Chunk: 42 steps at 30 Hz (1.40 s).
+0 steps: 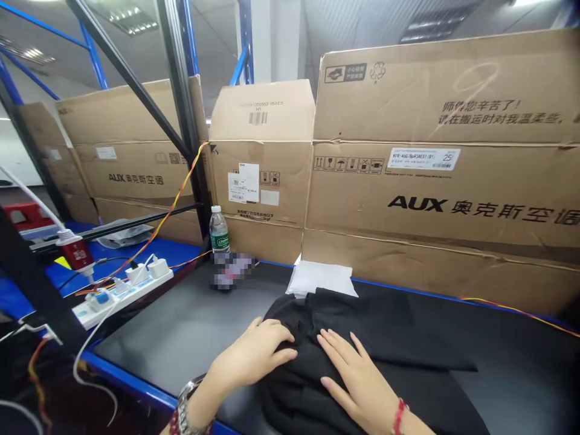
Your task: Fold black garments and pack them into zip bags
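Observation:
A black cloth garment lies loosely folded on the dark tabletop, with a sleeve-like or leg-like part stretching to the right. My left hand rests on its left edge, fingers bent and thumb held apart from them. Flat on the middle of the cloth is my right hand, its fingers spread. Just behind the garment lie white paper sheets, partly covered by it. Which garment this is, I cannot tell.
A water bottle stands at the back beside a pixelated object. Cardboard panels wall the rear. On the left are a power strip with plugs and cables, and a black metal frame post.

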Motion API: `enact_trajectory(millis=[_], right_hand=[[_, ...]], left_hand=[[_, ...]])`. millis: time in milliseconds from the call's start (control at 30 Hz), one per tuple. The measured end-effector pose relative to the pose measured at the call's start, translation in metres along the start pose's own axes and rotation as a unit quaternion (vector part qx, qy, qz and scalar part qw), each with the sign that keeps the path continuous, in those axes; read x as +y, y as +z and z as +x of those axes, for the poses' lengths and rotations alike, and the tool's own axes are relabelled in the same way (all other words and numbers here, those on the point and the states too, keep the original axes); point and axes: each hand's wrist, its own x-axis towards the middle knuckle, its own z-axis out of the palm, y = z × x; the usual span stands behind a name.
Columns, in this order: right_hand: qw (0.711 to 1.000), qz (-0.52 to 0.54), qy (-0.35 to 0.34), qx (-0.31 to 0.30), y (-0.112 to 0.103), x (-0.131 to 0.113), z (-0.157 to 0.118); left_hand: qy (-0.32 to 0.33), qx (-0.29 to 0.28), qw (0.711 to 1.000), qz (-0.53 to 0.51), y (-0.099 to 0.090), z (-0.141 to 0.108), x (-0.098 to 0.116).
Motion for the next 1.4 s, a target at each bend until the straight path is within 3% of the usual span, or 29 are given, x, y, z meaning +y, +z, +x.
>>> enact_trajectory(millis=[167, 267, 333, 433, 500, 567, 667, 833, 1000, 1100, 1167, 1267, 1400], right_hand=[[0.996, -0.083, 0.030, 0.031, -0.004, -0.025, 0.019], [0.985, -0.162, 0.066, 0.008, -0.005, -0.044, 0.034], [0.977, -0.193, 0.089, -0.012, -0.004, -0.052, 0.040], [0.976, -0.197, 0.095, -0.018, -0.002, -0.056, 0.042], [0.976, -0.198, 0.093, -0.011, 0.000, -0.056, 0.041], [0.976, -0.196, 0.093, 0.000, 0.002, -0.056, 0.040], [0.979, -0.173, 0.105, 0.021, 0.003, -0.055, 0.038], [0.992, -0.003, 0.114, 0.059, -0.006, -0.039, 0.031], [0.962, 0.182, 0.180, 0.099, -0.028, -0.010, 0.027], [0.941, 0.229, 0.207, 0.139, -0.040, -0.002, 0.028], [0.925, 0.296, 0.201, 0.130, -0.045, -0.002, 0.028], [0.886, 0.410, 0.188, 0.106, -0.049, -0.006, 0.027], [0.823, 0.519, 0.211, 0.096, -0.043, -0.011, 0.028]], left_hand=[[-0.102, -0.018, 0.993, 0.059, 0.009, -0.021, 0.008], [-0.077, 0.007, 0.997, 0.029, 0.010, -0.025, 0.006], [-0.081, 0.059, 0.995, 0.004, 0.006, -0.029, 0.000], [-0.193, 0.129, 0.973, -0.004, 0.000, -0.038, -0.012], [-0.239, 0.110, 0.965, -0.016, -0.002, -0.043, -0.018], [-0.220, 0.085, 0.970, -0.055, -0.001, -0.044, -0.019], [-0.158, 0.120, 0.971, -0.131, -0.002, -0.037, -0.010], [-0.064, 0.187, 0.959, -0.205, -0.010, -0.017, 0.013], [0.035, 0.120, 0.951, -0.284, -0.013, 0.003, 0.034], [0.058, 0.098, 0.958, -0.262, -0.014, 0.012, 0.049], [0.070, 0.086, 0.958, -0.265, -0.012, 0.020, 0.059], [0.067, 0.096, 0.923, -0.366, -0.001, 0.032, 0.067], [-0.023, 0.174, 0.849, -0.498, 0.023, 0.048, 0.070]])
